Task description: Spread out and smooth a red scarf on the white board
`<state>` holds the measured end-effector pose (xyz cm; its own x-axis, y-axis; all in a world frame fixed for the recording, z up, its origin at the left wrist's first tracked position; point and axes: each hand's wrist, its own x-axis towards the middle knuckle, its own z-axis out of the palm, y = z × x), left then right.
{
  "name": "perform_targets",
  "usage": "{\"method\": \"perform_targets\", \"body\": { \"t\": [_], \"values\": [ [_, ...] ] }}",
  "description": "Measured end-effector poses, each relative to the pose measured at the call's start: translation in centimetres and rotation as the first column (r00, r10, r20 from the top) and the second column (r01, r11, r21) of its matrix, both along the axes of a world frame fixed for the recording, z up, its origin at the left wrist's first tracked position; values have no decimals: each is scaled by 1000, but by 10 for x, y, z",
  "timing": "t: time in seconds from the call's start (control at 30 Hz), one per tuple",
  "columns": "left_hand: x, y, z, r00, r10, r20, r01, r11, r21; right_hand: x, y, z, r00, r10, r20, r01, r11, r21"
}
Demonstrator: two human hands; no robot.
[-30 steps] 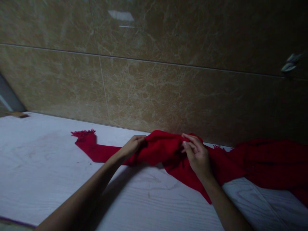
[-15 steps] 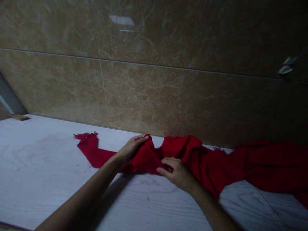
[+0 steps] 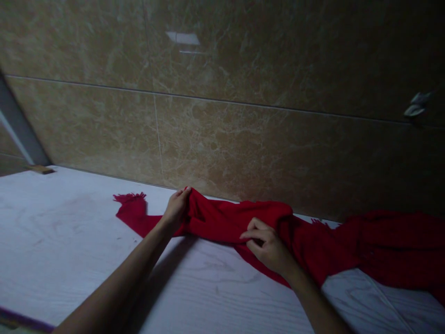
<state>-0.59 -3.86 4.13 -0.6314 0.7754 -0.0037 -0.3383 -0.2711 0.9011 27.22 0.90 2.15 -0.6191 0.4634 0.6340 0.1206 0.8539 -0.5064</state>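
Observation:
A red scarf (image 3: pixel 222 220) with fringed ends lies along the back of the white table, bunched in places. My left hand (image 3: pixel 176 206) is closed on its upper edge and lifts that part towards the wall. Further right, my right hand (image 3: pixel 264 241) is bent, thumb and fingertips pinching the scarf's front edge. Between the two hands the cloth is drawn out with a few folds. A fringed end (image 3: pixel 130 198) rests on the table left of my left hand. More red cloth (image 3: pixel 396 246) spreads to the right edge of view; whether it belongs to the same scarf I cannot tell.
The white wood-grained table (image 3: pixel 69 232) meets a brown marbled tile wall (image 3: pixel 225 139). A grey post (image 3: pixel 24 125) stands at the left, with a small wooden block (image 3: pixel 41 169) at its foot. A small pale fitting (image 3: pixel 416 104) sits on the wall at right.
My left hand has moved left with the scarf's edge, and my right hand slightly right. The cloth between them is stretched wider and flatter. The view has shifted a little.

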Motion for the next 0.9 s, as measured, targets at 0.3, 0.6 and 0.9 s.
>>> {"method": "perform_targets", "body": {
  "t": [0.3, 0.6, 0.9],
  "values": [
    [20, -18, 14, 807, -589, -50, 587, 808, -38, 29, 28, 13, 824, -462, -326, 441, 886, -141],
    [25, -13, -7, 601, -601, -527, 469, 799, -376, 20, 25, 2, 875, -444, -192, 333, 841, -425],
    [43, -6, 0, 915, -378, -141, 377, 926, -35, -2, 8, -25, 989, -143, -26, 131, 955, -266]
  ]
}}
